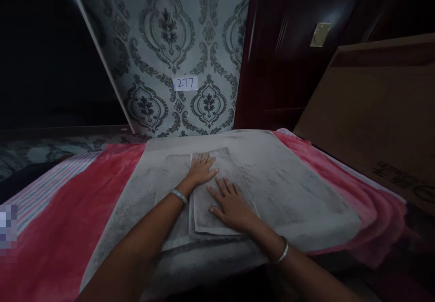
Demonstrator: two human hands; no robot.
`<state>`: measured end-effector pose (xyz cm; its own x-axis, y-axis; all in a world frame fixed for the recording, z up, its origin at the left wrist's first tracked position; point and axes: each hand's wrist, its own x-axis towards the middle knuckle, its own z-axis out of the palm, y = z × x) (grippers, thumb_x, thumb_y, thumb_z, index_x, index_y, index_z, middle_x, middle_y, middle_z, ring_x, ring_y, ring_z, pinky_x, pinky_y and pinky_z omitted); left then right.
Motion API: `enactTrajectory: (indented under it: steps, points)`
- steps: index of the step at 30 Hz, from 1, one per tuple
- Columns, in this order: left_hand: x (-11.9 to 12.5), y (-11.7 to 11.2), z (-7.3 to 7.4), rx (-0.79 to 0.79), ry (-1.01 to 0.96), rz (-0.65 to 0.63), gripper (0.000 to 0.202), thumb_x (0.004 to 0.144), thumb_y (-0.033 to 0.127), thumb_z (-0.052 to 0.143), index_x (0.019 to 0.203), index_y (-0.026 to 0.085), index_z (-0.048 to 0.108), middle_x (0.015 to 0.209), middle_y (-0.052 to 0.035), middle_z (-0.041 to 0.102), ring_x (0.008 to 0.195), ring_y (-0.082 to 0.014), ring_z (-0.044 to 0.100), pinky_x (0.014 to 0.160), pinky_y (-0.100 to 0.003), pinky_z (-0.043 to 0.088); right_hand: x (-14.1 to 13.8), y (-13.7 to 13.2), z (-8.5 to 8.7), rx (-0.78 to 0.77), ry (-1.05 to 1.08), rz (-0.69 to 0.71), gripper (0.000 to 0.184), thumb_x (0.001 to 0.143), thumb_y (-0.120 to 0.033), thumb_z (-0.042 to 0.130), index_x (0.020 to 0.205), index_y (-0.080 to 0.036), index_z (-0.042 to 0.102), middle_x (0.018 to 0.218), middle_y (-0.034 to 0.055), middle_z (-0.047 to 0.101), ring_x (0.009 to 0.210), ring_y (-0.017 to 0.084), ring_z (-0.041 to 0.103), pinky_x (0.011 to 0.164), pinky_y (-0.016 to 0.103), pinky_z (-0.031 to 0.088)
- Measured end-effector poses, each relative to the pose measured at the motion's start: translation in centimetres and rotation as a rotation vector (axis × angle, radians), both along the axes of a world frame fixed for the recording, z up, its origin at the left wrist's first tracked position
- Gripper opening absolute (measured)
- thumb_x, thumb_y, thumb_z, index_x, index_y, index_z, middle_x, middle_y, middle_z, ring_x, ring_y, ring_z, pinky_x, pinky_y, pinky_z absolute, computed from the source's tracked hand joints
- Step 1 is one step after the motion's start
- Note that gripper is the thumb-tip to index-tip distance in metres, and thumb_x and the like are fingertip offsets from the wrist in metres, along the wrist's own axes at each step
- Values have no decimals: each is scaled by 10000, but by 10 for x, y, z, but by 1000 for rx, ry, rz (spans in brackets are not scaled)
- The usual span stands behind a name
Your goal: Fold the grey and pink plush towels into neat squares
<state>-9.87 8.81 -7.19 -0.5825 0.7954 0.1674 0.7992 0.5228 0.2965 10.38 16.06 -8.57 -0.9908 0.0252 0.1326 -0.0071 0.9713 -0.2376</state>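
Note:
A folded grey cloth, possibly a towel, lies in layers in front of me. My left hand rests flat on its far part, fingers spread. Nearer to me and to the right, my right hand also lies flat on the cloth with its fingers apart. Neither hand grips anything. Beneath the folded piece is a larger grey cloth, spread out flat. Each forearm wears a silvery bangle, and the right forearm covers part of the folded cloth's near right corner.
A red blanket and a striped cloth lie underneath, reaching out at the left. At the right leans a large cardboard box. Behind are patterned wallpaper with a paper label, a dark red door and a dark screen.

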Motion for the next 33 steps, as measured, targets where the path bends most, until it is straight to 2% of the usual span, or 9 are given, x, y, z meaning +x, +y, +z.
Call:
enactTrajectory:
  steps: [5,10,13,17,20,22,24,28,33]
  points:
    - [-2,0,4,1,-26,-13,664,916,549,506,1517,273,446,1663,-113,268,1551,-373,136,1225,-600,44,2,-1,0,18,-17,-32,677,982,-612,459,1584,-330,331,1676,131,173,1543,376,104,1191,638,143]
    - [12,-9,15,37,-96,-41,591,882,419,603,1441,235,542,1628,-147,338,1538,-377,194,1220,-605,64,2,0,2,65,-9,-46,646,1000,-581,442,1582,-321,340,1675,130,177,1539,375,131,1190,626,172]
    - [40,-42,12,36,-111,-99,572,866,371,629,1416,228,567,1618,-157,353,1528,-362,241,1224,-586,113,3,-2,-1,79,-22,-45,633,1012,-536,441,1585,-286,341,1675,138,170,1539,373,131,1191,618,187]
    - [97,-106,-1,36,-133,-222,707,871,494,619,1518,272,441,1638,-130,314,1540,-334,216,1235,-556,141,5,-1,-1,74,-13,-39,588,1022,-440,442,1579,-268,357,1671,137,188,1541,359,139,1192,613,196]
    - [131,-142,-7,40,-119,-207,648,931,486,527,1541,311,398,1655,-91,282,1555,-296,177,1249,-542,128,-2,7,8,34,-41,-20,546,999,-366,485,1534,-264,445,1645,131,279,1518,349,237,1178,580,268]
    - [144,-153,-8,41,-100,-195,617,946,457,510,1536,306,410,1656,-91,278,1556,-295,174,1249,-553,147,-15,12,19,-3,-22,10,493,997,-298,459,1478,-209,522,1562,151,437,1453,304,389,1162,508,336]
    - [152,-157,-11,56,-62,-204,640,925,432,561,1534,299,416,1648,-105,293,1549,-307,199,1244,-565,184,-35,13,32,-14,14,28,492,1007,-257,398,1470,-144,520,1505,172,505,1413,269,449,1163,462,347]
    - [165,-154,-28,105,96,-191,708,854,345,678,1516,298,433,1611,-135,365,1514,-320,298,1218,-553,287,-87,4,48,43,-58,-23,587,1027,-326,352,1577,-122,334,1644,158,263,1527,281,234,1213,515,234]
    - [180,-150,-56,172,412,-57,487,941,251,558,1425,221,510,1524,-127,504,1431,-308,444,1129,-501,416,-145,-4,40,131,-143,-36,631,1039,-459,267,1609,-190,262,1686,86,138,1556,264,115,1226,536,169]
